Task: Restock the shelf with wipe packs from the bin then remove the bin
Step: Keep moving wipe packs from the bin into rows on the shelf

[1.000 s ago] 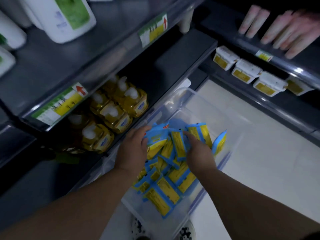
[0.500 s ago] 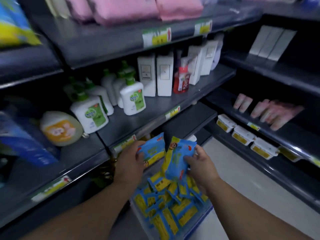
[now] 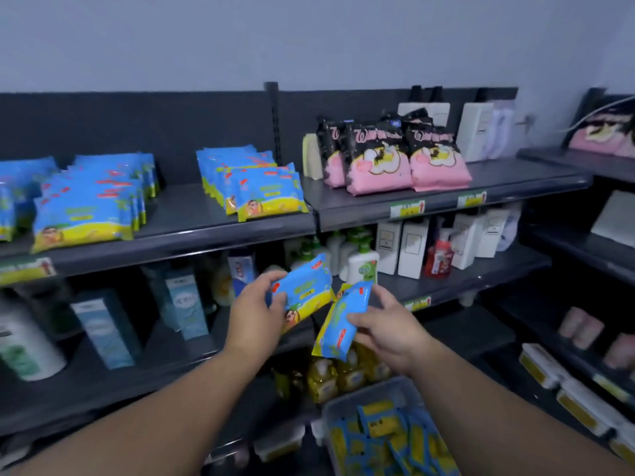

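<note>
Left hand [image 3: 256, 312]: a blue-and-yellow plastic wipe pack [image 3: 305, 293] is gripped, the fingertips hidden behind it.
Right hand [image 3: 388, 333]: a second, tilted pack [image 3: 338, 324] is held just right of the first.
Clear plastic bin [image 3: 364, 393]: near right, cut off by the lower edge.
Dark metal top shelf [image 3: 185, 214]: far left, rows of packs [image 3: 264, 194], print blurred.

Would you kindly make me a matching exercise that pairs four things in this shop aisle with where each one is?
Things:
1. bin
2. pink bags
3. red bottle
4. higher held wipe pack

Places:
A. on the top shelf
B. in the left hand
C. lowest in view, with more packs inside
D. on the middle shelf, between white boxes

Pairs: 1-C, 2-A, 3-D, 4-B
</note>
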The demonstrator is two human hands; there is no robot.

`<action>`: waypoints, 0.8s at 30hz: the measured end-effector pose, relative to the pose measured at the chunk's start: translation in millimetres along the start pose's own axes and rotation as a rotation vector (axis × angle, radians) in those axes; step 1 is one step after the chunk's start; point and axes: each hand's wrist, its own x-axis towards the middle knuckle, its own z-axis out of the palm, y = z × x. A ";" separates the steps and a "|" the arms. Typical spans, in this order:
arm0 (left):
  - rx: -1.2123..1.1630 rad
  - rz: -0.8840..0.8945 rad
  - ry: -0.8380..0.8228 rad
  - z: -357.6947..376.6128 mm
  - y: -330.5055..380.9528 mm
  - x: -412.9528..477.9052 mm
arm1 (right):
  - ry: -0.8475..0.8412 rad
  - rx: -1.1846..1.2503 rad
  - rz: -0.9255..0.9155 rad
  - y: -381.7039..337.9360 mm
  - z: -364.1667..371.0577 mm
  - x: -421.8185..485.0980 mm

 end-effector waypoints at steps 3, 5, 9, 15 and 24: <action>-0.004 0.008 0.091 -43.9 11.9 1.1 | -0.053 -0.165 -0.093 -13.3 37.7 -6.0; -0.035 0.035 0.145 -75.4 19.6 3.1 | -0.085 -0.225 -0.150 -25.6 62.2 -7.7; 0.039 0.050 0.237 -141.2 20.3 14.6 | -0.191 -0.274 -0.250 -49.2 113.3 -9.7; 0.068 0.074 0.354 -227.0 -2.3 47.4 | -0.310 -0.403 -0.401 -67.4 205.8 -6.3; 0.149 0.111 0.367 -372.7 -71.2 131.7 | -0.382 -0.594 -0.578 -90.0 363.8 10.6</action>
